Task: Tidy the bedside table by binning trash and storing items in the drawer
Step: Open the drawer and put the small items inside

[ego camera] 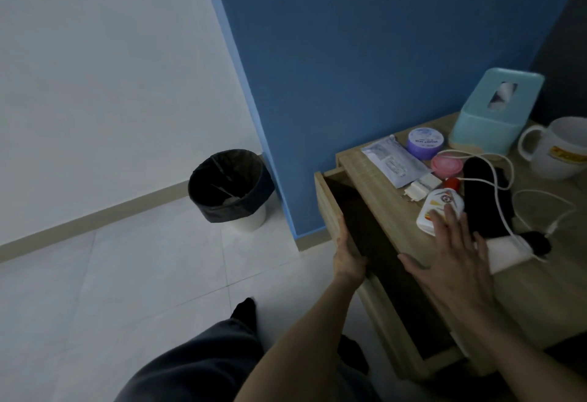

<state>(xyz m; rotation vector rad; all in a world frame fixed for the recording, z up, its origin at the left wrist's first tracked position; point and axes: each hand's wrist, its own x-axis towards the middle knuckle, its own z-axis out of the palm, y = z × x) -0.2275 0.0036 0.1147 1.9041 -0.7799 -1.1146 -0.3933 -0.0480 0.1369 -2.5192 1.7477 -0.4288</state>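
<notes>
I am looking down at a wooden bedside table (540,290) on the right of the frame, set against a blue wall. Its top drawer (328,204) is pulled out towards centre frame, and the inside is dark.

My left hand (347,255) grips the drawer's front panel, with the fingers curled over its top edge. My right hand (457,252) is flat and spread above the tabletop, holding nothing. Its fingertips (448,212) overlap the near end of a white bottle (441,201) with a red cap, which lies on its side. I cannot tell whether they press on it.

Above the bottle lie a white charger plug (419,188), a flat pale packet (394,160), a purple jar (425,142) and a round pink container (446,163). A black cloth item (486,198) lies just to the right, with a white cable (505,208) looping across it. A teal tissue box (498,109) and a white mug (562,147) stand at upper right.

A bin (228,188) with a black liner stands on the tiled floor at centre left, beside the wall corner.
</notes>
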